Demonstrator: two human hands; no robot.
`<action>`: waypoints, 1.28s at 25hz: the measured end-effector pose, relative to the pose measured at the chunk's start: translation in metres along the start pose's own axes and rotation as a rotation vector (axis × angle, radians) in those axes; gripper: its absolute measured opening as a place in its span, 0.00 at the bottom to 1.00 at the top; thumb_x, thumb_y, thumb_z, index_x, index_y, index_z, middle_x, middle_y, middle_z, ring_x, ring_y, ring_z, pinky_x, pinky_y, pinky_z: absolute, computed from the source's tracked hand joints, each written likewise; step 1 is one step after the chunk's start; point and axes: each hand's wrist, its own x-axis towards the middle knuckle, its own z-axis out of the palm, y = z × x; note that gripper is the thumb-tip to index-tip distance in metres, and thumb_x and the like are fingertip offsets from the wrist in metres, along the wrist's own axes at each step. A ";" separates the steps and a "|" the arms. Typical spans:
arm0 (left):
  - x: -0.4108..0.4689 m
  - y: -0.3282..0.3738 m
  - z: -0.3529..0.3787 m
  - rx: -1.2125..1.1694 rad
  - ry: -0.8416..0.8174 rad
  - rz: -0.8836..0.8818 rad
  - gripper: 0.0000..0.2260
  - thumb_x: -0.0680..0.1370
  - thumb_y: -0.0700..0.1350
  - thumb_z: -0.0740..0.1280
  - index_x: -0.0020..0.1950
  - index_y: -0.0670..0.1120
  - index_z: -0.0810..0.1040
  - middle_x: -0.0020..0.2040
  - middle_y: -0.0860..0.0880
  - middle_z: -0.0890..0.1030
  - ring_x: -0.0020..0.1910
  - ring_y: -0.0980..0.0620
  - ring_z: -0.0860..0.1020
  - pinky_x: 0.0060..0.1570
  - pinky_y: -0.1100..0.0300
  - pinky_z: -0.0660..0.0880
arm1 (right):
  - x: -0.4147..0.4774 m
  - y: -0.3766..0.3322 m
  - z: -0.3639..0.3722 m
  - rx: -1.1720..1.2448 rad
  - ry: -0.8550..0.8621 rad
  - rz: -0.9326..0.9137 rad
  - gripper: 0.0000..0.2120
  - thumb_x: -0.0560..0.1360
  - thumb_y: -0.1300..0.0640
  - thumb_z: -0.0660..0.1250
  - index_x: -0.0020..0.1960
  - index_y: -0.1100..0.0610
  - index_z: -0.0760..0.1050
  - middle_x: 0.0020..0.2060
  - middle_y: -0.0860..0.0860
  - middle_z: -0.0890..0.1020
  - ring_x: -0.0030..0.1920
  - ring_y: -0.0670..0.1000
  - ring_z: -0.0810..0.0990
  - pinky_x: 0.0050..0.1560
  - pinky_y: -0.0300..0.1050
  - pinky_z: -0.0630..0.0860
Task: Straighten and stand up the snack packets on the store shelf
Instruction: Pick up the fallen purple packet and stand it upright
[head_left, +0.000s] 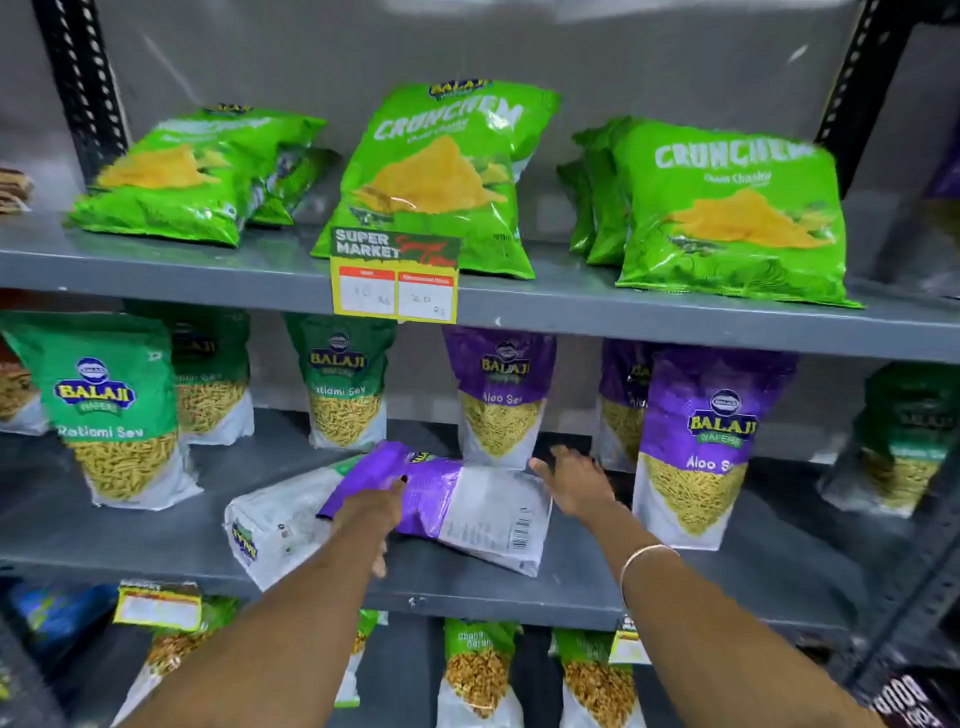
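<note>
While your left hand (371, 512) pinches the fallen purple packet (457, 499) on the middle shelf (571, 597), your right hand (574, 480) hovers beside it, fingers spread.

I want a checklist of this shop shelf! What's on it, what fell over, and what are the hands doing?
Surface: grey middle shelf, partly bare at the front.
Job's things: purple packet lying flat, back side up, overlapping a fallen white-backed packet; Ratlami Sev packet and Aloo Sev packet upright.
Clutter: Crunchem bags slumped on the top shelf; price tag on the shelf edge.
Grippers: left hand on the purple packet; right hand open beside its right end.
Cables: nothing seen.
Surroundings: more packets on the shelf below.
</note>
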 end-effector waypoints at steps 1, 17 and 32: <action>0.003 0.005 0.004 -0.114 -0.093 -0.102 0.41 0.76 0.66 0.47 0.58 0.29 0.72 0.51 0.30 0.80 0.59 0.35 0.79 0.58 0.46 0.76 | 0.015 0.008 0.004 0.050 -0.042 -0.006 0.26 0.77 0.43 0.53 0.65 0.62 0.66 0.65 0.62 0.72 0.66 0.61 0.70 0.67 0.55 0.65; -0.013 0.059 0.018 -0.981 -0.129 -0.092 0.17 0.81 0.46 0.55 0.69 0.43 0.66 0.74 0.44 0.67 0.74 0.47 0.65 0.74 0.45 0.52 | 0.060 0.040 0.006 0.499 -0.537 0.009 0.21 0.60 0.46 0.77 0.44 0.57 0.74 0.37 0.52 0.77 0.38 0.49 0.75 0.39 0.43 0.72; 0.013 0.114 0.018 -0.727 -0.108 0.396 0.10 0.74 0.40 0.69 0.36 0.47 0.69 0.35 0.50 0.74 0.37 0.54 0.72 0.44 0.59 0.68 | 0.031 0.041 0.059 0.535 0.005 0.192 0.34 0.60 0.57 0.78 0.60 0.65 0.66 0.59 0.63 0.72 0.63 0.61 0.69 0.64 0.50 0.68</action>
